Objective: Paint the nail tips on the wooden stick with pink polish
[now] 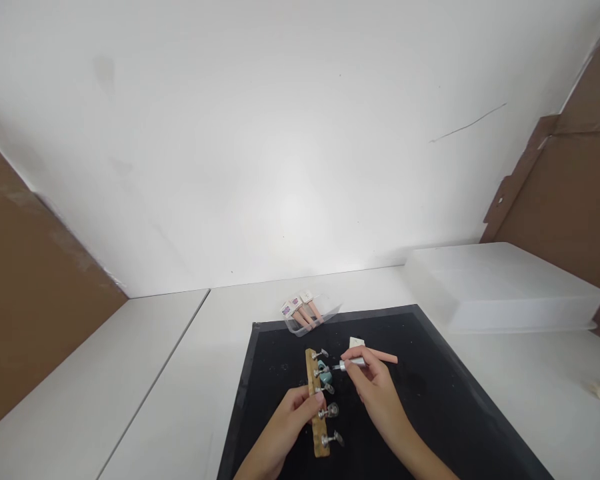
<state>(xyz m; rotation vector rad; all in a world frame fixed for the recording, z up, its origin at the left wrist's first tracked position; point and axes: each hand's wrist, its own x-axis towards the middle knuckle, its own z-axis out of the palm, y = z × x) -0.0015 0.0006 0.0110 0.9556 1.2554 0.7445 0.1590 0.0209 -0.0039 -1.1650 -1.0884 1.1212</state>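
Note:
My left hand point(300, 415) is closed around a narrow wooden strip point(321, 445). Along its right side stand several small metal holders, each bearing a clear, nail-shaped tip point(333, 409). Between the finger and thumb of my right hand point(373, 387) is a small brush point(353, 364) with a silver handle, pointing left. The brush's dark end is close to one of the upper tips; whether they touch I cannot tell. Just behind the strip lies a teal object point(325, 375), partly hidden by the holders. Beyond my right hand rests a peach stick point(387, 357) with a white square end.
A black mat point(275, 353) covers part of the white table point(180, 400). At its far edge sits a clear tray point(333, 309) with several peach sticks in it. A white plastic box point(505, 287) stands at the right. Brown cardboard panels point(40, 280) flank both sides.

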